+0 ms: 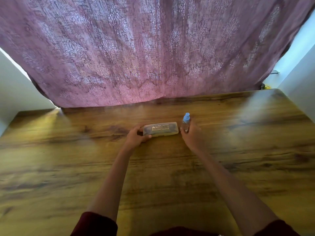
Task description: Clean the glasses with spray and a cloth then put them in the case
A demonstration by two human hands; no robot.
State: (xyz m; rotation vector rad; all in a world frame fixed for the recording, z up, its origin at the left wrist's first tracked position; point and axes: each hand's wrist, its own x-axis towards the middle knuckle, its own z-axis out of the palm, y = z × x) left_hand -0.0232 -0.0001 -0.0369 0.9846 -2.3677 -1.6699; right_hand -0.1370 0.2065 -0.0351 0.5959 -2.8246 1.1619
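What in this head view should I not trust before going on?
All from the head view:
Glasses: only dark shapes show through the cloudy lid of the case; not certain.
Cloth: not in sight; whether it is inside the case cannot be told.
Case print: too small and blurred to read.
Bottle level: lower part hidden by the right hand.
Case's left end: covered by the left hand.

Print on the case [160, 129] is unreadably blurred.

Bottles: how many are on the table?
1. The spray bottle stands right of the case, held by the right hand. None else shows.
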